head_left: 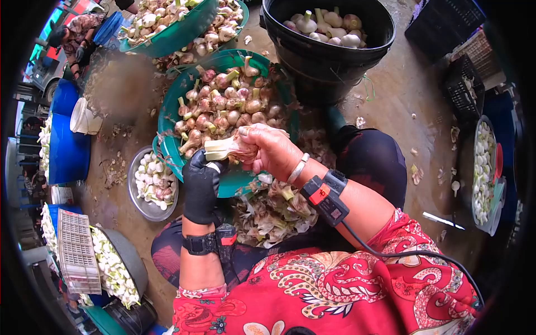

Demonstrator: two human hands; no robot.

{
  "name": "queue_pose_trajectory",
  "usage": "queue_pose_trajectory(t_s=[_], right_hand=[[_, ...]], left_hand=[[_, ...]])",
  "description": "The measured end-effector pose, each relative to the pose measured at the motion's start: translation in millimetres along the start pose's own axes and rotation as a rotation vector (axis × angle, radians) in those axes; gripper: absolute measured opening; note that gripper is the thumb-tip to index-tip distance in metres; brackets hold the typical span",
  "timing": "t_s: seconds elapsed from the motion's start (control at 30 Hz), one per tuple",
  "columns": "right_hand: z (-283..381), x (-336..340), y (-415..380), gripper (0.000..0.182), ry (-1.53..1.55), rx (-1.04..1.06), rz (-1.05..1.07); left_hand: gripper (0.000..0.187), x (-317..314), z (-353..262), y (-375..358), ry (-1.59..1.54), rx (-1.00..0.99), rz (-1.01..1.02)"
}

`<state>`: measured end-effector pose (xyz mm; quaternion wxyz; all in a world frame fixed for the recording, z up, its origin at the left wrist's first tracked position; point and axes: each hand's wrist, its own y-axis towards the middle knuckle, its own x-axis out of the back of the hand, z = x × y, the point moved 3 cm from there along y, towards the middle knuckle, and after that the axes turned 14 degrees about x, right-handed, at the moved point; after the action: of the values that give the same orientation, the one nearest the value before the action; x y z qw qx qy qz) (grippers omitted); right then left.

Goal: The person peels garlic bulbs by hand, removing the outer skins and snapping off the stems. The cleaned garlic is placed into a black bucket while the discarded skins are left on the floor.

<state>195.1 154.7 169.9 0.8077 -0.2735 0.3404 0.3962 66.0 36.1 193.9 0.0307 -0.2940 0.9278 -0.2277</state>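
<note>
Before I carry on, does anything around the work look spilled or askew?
Yes. Loose peelings litter the floor to the right, outside any container. Ahead, the upper green basin looks tilted, apparently propped on the garlic in another basin rather than level.

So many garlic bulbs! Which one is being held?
The bulb in the bare right hand, its pale stem at the gloved left hand; the other bulbs nearby lie piled in the green tub.

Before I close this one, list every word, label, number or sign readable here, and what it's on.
Apparently "右", tilted: red label on the right wrist's black device.
Too small to read: pale print on that device; left wrist's red label.
Nothing else is legible.
</note>
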Motion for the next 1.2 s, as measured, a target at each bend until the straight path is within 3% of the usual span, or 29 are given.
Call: queue_pose_trajectory(t_s=[0.1,0.17,0.2,0.33,0.47,0.57,0.6,0.63,0.67,0.7,0.77,0.9,0.93,0.97,1.13,1.2], right_hand=[[1.2,0.2,0.8,0.031,-0.044,0.075,-0.093],[3.7,0.9,1.4,0.032,-0.095,0.172,-0.069],[3.9,0.0,2.3,0.037,-0.087,0.216,-0.039],[3.5,-4.1,0.2,0.053,-0.156,0.267,0.023],[1.7,-2.9,1.0,0.052,-0.118,0.276,-0.007],[-5.9,-1.1,5.1,0.022,-0.013,0.244,0.046],[-9.3,3.8,7.9,0.022,-0.012,0.243,0.043],[-16.0,6.9,11.8,0.014,0.108,0.108,0.095],[-23.7,8.9,13.2,0.017,0.229,-0.028,0.147],[-18.5,2.0,7.5,0.026,0.114,-0.152,-0.087],[-2.8,-5.4,-2.8,0.027,0.097,-0.237,-0.176],[-3.3,-2.4,5.3,0.028,0.057,-0.124,-0.156],[1.2,-0.1,5.4,0.031,-0.136,-0.085,-0.098],[5.0,1.3,4.3,0.036,-0.328,-0.047,-0.04],[12.2,-0.2,5.3,0.067,-0.515,0.065,0.166],[17.0,-1.3,5.6,0.068,-0.53,0.041,0.194]], left_hand=[[0.03,-8.0,-8.4,-8.0,-0.08,-0.019,0.022],[0.034,-12.1,-19.3,-15.8,-0.185,-0.055,0.146],[0.039,-14.4,-20.3,-14.4,-0.379,0.01,0.225],[0.033,-18.4,-8.8,0.6,-0.397,0.063,0.157],[0.03,-18.6,-4.7,0.0,-0.296,0.086,0.135],[0.027,-12.4,-6.2,-3.7,-0.096,0.004,0.087],[0.025,-7.7,-7.7,-3.7,0.0,-0.007,0.069],[0.024,-6.4,-9.5,-3.5,0.095,-0.018,0.052],[0.025,-6.9,-9.2,-6.2,0.126,0.006,0.003],[0.025,-9.9,-9.5,-9.3,0.126,0.012,0.002],[0.027,-13.6,-10.4,-11.0,0.007,0.038,0.047],[0.028,-14.5,-10.1,-14.2,0.019,-0.006,-0.039],[0.028,-12.8,-8.8,-14.0,0.018,-0.008,-0.042],[0.027,-11.1,-6.0,-13.7,-0.009,-0.007,-0.025],[0.025,-7.4,-12.5,-18.5,-0.066,0.016,0.038],[0.024,-3.7,-12.7,-18.5,-0.021,0.049,0.075]])
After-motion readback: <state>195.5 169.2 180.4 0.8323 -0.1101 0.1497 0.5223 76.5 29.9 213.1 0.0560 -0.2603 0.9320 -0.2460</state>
